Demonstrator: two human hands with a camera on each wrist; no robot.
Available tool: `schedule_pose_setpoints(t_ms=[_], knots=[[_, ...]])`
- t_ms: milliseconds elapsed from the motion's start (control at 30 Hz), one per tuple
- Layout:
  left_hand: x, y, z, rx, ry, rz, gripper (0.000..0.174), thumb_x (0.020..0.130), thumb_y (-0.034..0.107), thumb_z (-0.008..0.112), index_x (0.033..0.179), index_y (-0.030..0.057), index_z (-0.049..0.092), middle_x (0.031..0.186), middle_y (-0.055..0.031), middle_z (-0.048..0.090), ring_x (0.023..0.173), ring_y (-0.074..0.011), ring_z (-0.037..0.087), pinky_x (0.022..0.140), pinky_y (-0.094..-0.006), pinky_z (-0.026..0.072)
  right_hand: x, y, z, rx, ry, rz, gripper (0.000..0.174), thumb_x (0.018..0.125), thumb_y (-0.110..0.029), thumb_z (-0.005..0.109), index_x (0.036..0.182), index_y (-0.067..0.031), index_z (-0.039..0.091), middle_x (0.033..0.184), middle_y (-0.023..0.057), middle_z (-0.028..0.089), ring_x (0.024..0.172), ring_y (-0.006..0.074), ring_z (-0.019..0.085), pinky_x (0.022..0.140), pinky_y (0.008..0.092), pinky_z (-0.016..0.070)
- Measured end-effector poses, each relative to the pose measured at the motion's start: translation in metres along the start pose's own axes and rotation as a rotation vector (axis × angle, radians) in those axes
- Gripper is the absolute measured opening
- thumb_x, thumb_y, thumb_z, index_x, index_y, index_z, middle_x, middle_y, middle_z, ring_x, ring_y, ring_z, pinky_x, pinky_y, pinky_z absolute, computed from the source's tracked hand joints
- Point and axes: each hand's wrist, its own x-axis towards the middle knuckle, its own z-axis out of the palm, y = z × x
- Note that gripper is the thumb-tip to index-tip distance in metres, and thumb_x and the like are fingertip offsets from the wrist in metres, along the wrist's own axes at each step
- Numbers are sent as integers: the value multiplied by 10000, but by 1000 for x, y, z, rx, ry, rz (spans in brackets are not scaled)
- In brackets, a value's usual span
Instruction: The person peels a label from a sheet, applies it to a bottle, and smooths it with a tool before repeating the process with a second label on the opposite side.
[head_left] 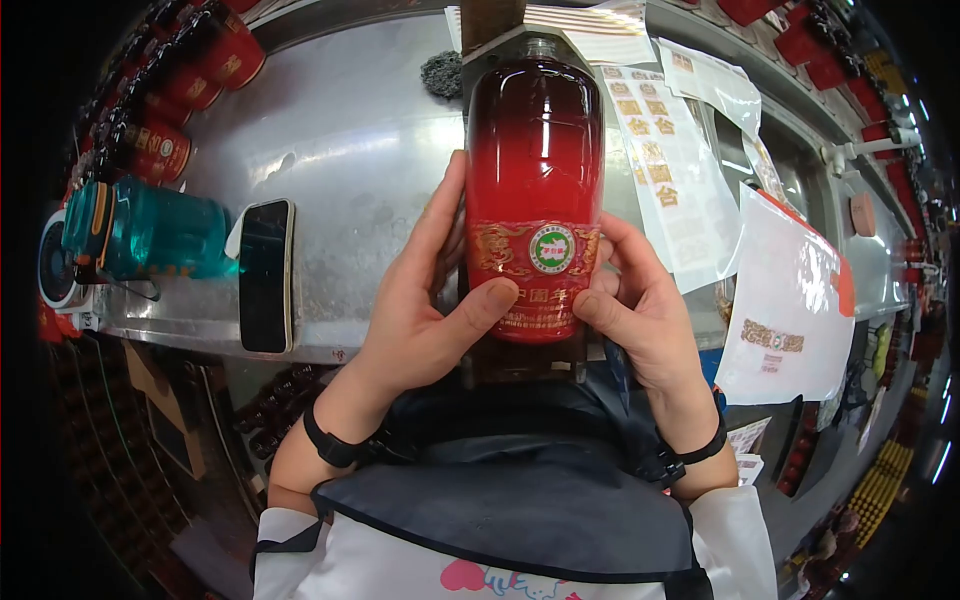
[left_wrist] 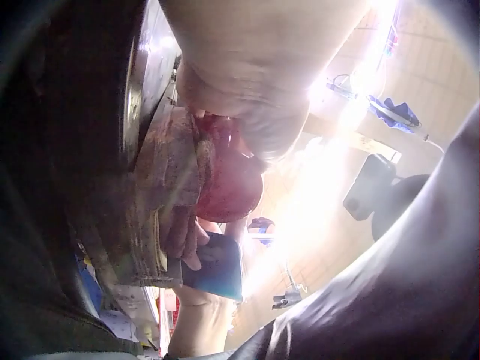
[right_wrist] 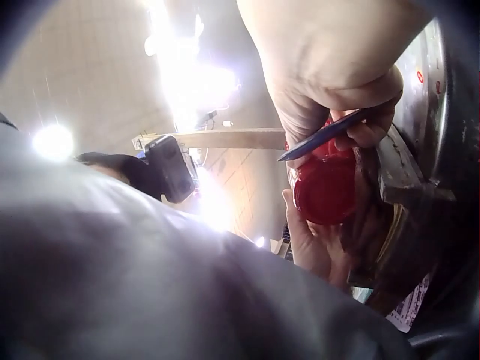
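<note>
A red glass bottle (head_left: pixel 533 190) with a gold and green label lies in front of me on a wooden holder at the steel counter's near edge. My left hand (head_left: pixel 425 300) grips its left side, thumb pressed on the lower label. My right hand (head_left: pixel 640 305) grips the right side, thumb on the label too, and holds a dark blue card (right_wrist: pixel 322 136) under the fingers. The left wrist view shows the bottle's round red base (left_wrist: pixel 229 187) below my palm. In the right wrist view the base (right_wrist: pixel 324 189) sits beneath my right hand.
A black phone (head_left: pixel 266 275) lies on the steel counter (head_left: pixel 340 150) to the left, next to a teal jug (head_left: pixel 150 232). Sheets of gold labels (head_left: pixel 665 170) and white sheets (head_left: pixel 790 300) lie to the right. Red jars (head_left: pixel 190 80) line the far left edge.
</note>
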Motion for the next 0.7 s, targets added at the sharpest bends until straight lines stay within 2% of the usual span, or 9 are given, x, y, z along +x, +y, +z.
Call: schedule_pose_setpoints(t_ms=[133,367,700], knots=[[-1,0,-1,12,-4,-12,859,958,148,655,1574,-18,80,1589,-208,273,1455,-271,324,1187,-387,252,-1,-2,5,11,10,-10,689,851,68,707,1461,-15,396,1050,6,511,745,42,585,664,177,473],[-2,-3,-7,-48,-15,-6,877,958,179,660,1576,-9,68,1602,-210,236,1468,-281,300,1194,-394,241,-2,-4,-5,-16,-20,-1,658,878,57,680,1465,1,386,1055,10,515,795,53,602,751,202,492],[-3,-4,-7,88,-25,40,909,929,176,695,1573,-21,85,1600,-215,233,1456,-281,316,1188,-398,256,0,-3,2,-36,-1,-23,642,891,58,665,1464,16,378,1066,20,522,901,98,640,844,239,518]])
